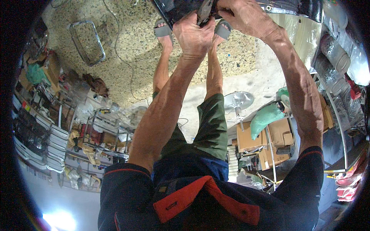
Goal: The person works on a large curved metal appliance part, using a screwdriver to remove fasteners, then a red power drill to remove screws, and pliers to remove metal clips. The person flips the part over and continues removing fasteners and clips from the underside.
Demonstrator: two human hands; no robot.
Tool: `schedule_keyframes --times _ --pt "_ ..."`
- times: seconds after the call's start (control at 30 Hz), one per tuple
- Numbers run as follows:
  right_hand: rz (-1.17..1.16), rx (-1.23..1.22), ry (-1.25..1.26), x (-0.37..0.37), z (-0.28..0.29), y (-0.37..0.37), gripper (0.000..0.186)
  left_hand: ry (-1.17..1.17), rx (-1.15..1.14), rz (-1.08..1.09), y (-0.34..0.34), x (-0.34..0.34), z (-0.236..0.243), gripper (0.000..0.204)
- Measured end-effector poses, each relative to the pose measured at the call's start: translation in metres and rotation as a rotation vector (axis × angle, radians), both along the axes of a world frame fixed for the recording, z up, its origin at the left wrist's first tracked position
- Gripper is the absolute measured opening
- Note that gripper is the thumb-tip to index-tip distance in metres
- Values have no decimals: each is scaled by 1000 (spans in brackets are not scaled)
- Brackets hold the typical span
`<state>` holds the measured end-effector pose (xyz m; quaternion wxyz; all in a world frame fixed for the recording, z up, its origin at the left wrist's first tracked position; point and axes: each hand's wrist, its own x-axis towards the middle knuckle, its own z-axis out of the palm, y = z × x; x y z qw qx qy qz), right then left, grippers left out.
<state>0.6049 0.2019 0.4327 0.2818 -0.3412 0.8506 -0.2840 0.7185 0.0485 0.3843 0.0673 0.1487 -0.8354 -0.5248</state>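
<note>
My left hand [194, 34] is closed around a worn grey metal tool [205, 11] that looks like pliers. Its far end runs up to the top edge of the picture. Close on the right, my right hand [246, 17] is curled with the fingertips pressed together; what they grip is hidden. Both hands work at a glossy black padded piece [171, 9], which reaches past the top edge. On its right side a metal rim [289, 11] with a small round fastener shows.
A chrome frame [86, 42] and a thin cable lie on the speckled floor [135, 23]. Behind me stand a round metal stool base [238, 101], cardboard boxes [248, 136] and a green bag [266, 117]. Cluttered racks [104, 131] line the left, plastic-wrapped rolls [335, 54] the right.
</note>
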Motion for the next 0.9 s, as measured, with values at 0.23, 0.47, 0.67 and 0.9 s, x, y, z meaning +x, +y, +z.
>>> schedule_keyframes --times 0.23,0.47,0.67,0.9 --pt "-31 -16 59 8 3 1 13 -47 -136 -94 -3 -1 8 27" --pt "-259 32 -5 27 15 -5 12 -70 -120 -113 -10 0 -11 25" --pt "-676 -158 -135 50 2 10 10 -264 -271 -177 -10 -8 8 25" --pt "-1347 -433 -726 98 10 5 14 -460 -55 -194 -21 -13 11 11"
